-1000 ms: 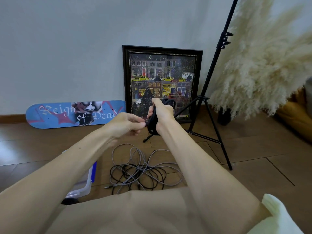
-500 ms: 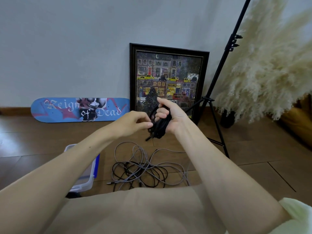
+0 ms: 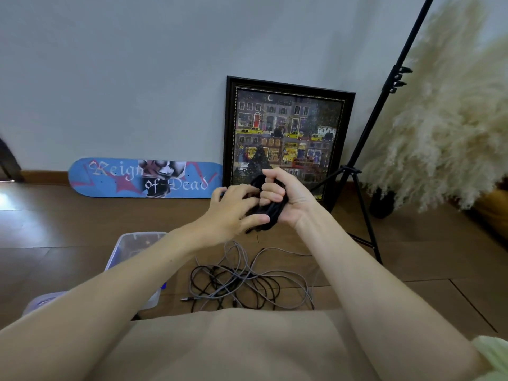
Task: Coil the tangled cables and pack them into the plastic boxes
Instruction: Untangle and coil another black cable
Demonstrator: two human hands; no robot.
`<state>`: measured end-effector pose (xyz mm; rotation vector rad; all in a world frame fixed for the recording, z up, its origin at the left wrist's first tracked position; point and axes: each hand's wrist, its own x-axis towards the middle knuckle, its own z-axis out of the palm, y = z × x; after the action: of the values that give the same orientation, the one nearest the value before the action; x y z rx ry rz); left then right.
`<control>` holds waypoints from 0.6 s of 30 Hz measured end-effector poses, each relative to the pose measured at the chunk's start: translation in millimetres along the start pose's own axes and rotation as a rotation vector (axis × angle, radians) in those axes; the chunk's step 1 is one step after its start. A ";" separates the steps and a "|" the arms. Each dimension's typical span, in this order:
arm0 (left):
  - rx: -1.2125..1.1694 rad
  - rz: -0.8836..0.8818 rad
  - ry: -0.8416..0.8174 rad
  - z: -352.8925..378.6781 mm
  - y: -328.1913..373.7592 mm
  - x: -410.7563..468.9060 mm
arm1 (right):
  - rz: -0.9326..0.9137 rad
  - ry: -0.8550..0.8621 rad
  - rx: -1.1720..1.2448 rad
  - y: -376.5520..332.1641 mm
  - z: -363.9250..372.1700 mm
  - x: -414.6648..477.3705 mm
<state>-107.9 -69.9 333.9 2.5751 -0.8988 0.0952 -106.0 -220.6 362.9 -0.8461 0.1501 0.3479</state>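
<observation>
Right hand (image 3: 291,198) clenched round black cable bundle (image 3: 271,213). Left hand (image 3: 231,213): fingers spread loose, touching bundle. Tangled cables (image 3: 247,279) on floor (image 3: 417,243), plastic box (image 3: 129,243) beside.

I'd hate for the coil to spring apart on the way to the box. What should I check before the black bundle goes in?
1. Grip on the black bundle: ok; fingers of the right hand curl round it.
2. Loose end tucked in: cannot tell; the left hand touches and covers that side.
3. Bundle free of the floor tangle: cannot tell; a dark end hangs below the bundle.
4. Reach to the plastic box: ok, probably; it sits by the left forearm.
5. Room inside the box: cannot tell; the forearm hides much of it.
</observation>
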 end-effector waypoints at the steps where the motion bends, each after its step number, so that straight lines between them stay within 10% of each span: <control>1: -0.068 -0.002 0.011 -3.4 0.0 -0.5 | 0.007 -0.036 -0.006 -0.8 -1.0 -1.0; 7: -0.750 -0.256 0.298 -28.2 -2.8 -7.9 | 0.012 -0.312 -0.044 -8.0 -9.1 -10.2; 18: -1.552 -0.462 -0.001 -21.0 11.5 -8.5 | 0.109 -0.595 0.042 -7.8 -7.4 -18.4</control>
<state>-120.3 -64.7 355.5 1.2095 -0.1192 -0.5229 -120.3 -235.4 368.4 -0.6643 -0.3495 0.6814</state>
